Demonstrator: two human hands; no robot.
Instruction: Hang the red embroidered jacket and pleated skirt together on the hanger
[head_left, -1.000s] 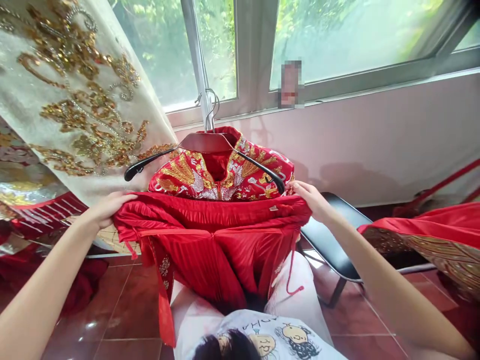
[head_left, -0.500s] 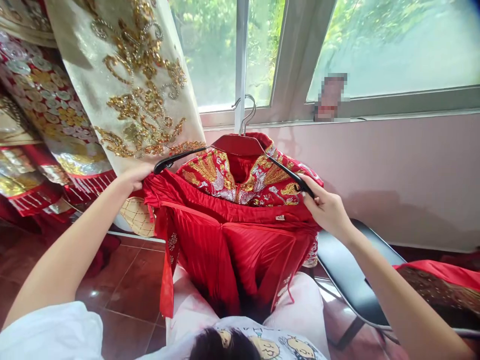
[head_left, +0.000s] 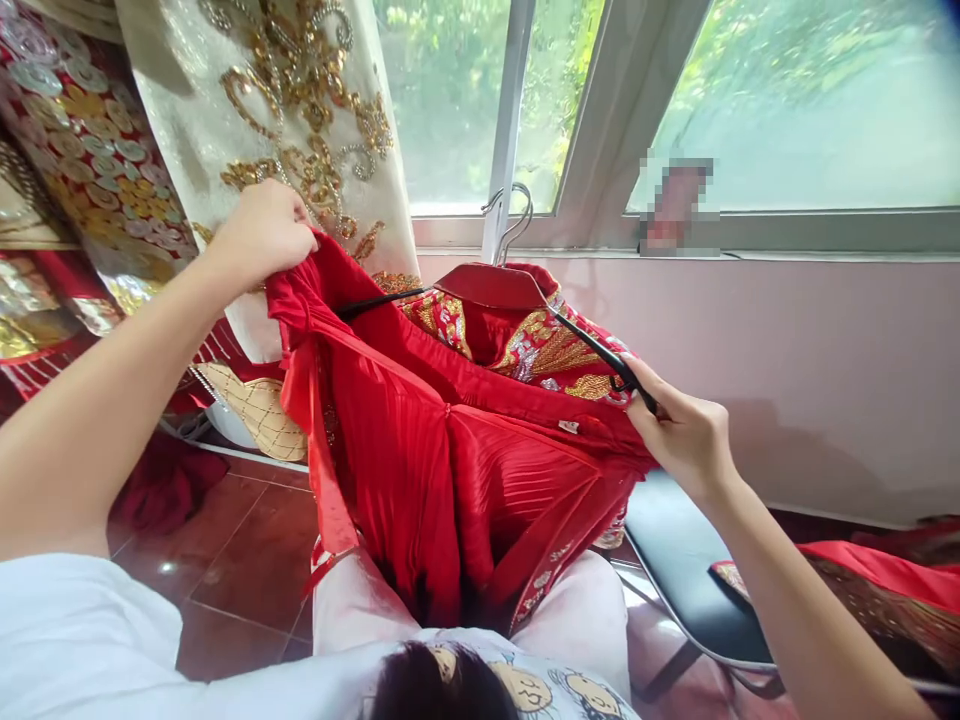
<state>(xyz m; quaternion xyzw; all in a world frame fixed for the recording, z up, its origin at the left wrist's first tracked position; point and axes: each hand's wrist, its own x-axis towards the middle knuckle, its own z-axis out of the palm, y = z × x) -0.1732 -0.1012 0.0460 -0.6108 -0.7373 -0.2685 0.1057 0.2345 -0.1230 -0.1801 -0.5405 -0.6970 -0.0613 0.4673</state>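
Observation:
My left hand point(head_left: 262, 235) pinches the upper left corner of a red pleated skirt point(head_left: 390, 470), holding it above the hanger's left arm. That end of the hanger is hidden behind the cloth. My right hand point(head_left: 686, 430) is closed round the black right end of the clothes hanger point(head_left: 491, 285), close to the skirt's other upper corner. Behind the skirt shows a red embroidered jacket point(head_left: 547, 345) with gold and silver stitching. The skirt drapes down between my knees, with a loose ribbon point(head_left: 326, 490) on its left side.
Sequinned cream cloth point(head_left: 300, 120) and other embroidered garments point(head_left: 82, 130) hang at the left. A window point(head_left: 450, 110) is ahead above a pink wall point(head_left: 825, 350). At the right stands a dark-seated chair point(head_left: 690, 560), with red cloth point(head_left: 885, 575) beside it.
My left hand has risen from the hanger's left end, lifting the skirt's corner up above it. My right hand stays on the hanger's right end. The view has shifted slightly.

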